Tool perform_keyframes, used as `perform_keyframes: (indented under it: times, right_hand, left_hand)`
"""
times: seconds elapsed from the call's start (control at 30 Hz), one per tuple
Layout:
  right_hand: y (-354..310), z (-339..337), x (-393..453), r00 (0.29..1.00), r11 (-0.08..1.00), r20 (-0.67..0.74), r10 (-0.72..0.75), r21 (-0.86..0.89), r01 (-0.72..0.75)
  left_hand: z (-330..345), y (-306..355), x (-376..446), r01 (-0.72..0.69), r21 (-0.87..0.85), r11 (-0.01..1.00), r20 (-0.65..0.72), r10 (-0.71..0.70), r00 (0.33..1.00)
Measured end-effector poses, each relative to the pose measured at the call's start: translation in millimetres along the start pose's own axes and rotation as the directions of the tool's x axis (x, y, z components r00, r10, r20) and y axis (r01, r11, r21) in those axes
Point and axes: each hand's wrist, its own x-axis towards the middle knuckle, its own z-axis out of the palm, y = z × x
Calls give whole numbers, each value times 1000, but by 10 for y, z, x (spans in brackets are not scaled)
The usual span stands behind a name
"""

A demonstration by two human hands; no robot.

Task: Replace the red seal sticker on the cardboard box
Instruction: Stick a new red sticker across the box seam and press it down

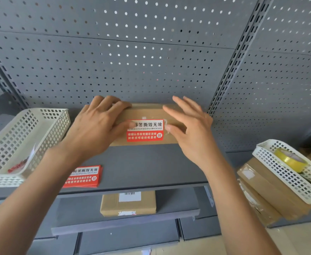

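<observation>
A flat cardboard box (pixel 147 111) lies on the grey shelf (pixel 141 162) against the pegboard. A red and white seal sticker (pixel 145 130) is stuck across its top and front edge. My left hand (pixel 97 126) rests flat on the box's left end, thumb touching the sticker's left edge. My right hand (pixel 189 129) hovers at the box's right end with fingers spread, its thumb tip near the sticker's right edge. A stack of spare red seal stickers (pixel 83 175) lies on the shelf, front left.
A white mesh basket (pixel 22 140) with red scraps stands at the left. At the right, another white basket (pixel 287 173) holds a yellow tape roll (pixel 289 159) on stacked cardboard boxes (pixel 265 196). A labelled box (pixel 128 203) sits on the lower shelf.
</observation>
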Motion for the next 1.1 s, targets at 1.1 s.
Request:
perform_keyframes:
  times: [1.1]
  right_hand:
    - [-172,73,322,999,1000,-49,13,10,-13]
  left_hand:
    - [-42,21,237,46,45,998,-32,-45,998]
